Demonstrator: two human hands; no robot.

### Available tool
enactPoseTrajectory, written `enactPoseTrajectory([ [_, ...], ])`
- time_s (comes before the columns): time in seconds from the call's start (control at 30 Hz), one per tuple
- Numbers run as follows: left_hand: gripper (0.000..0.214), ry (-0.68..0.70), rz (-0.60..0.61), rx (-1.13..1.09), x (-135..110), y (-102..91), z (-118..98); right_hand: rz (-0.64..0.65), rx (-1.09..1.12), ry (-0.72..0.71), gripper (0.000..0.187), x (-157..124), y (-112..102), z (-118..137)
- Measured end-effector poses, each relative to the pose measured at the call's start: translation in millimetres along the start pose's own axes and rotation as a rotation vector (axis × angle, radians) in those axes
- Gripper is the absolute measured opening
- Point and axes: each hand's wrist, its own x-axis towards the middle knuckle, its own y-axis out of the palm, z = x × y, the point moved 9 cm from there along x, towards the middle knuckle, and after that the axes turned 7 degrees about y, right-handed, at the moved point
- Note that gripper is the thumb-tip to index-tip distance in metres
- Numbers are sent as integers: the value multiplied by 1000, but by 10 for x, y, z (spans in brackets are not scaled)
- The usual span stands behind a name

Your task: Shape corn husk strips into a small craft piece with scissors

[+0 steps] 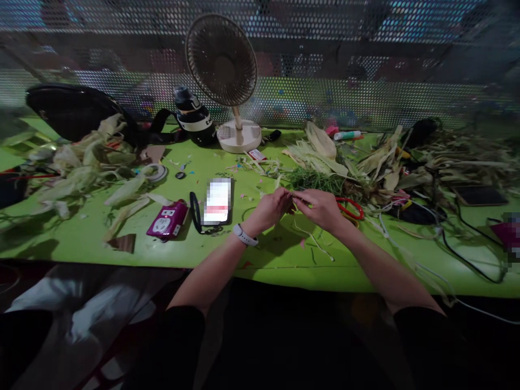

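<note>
Item one: a small dark piece (pixel 290 195), pinched at fingertip level where both hands meet; its kind cannot be told at this size. It is held above the near half of a green tabletop (pixel 142 255), between the left hand (pixel 274 208) and the right hand (pixel 320 208), slightly beyond the knuckles of neither.

Hands: brought together at the fingertips, fingers curled inward, thumbs and forefingers closed on the piece; the palms are kept apart. A pale wristband (pixel 245 236) is worn on the left wrist.

Below the hands: a thin pale strand (pixel 311 234), laid loose on the tabletop.

Just beyond the right hand: a green tangle (pixel 314 181), backed by a heap of dried husks (pixel 320 143). A red loop (pixel 361 208) is placed beside the right wrist.

Left of the left hand: a phone (pixel 218 200), lit, and a purple packet (pixel 167 221), set farther out.

To the rear: a standing fan (pixel 221 59), a dark bottle (pixel 197 122) and a glue stick (pixel 347 135), ranged before a perforated screen (pixel 365 70).
</note>
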Motion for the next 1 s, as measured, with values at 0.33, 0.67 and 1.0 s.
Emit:
enactPoseTrajectory([
  [0.33,31,-43,0,-18,-15,14,58,111,-51,15,26,-22,79,-8],
  [0.67,31,-62,49,-74,-6,52,-16,95,196,124,23,29,-7,-76],
  [1.0,35,-141,84,-159,-26,87,56,113,31,-7,22,-7,29,21],
])
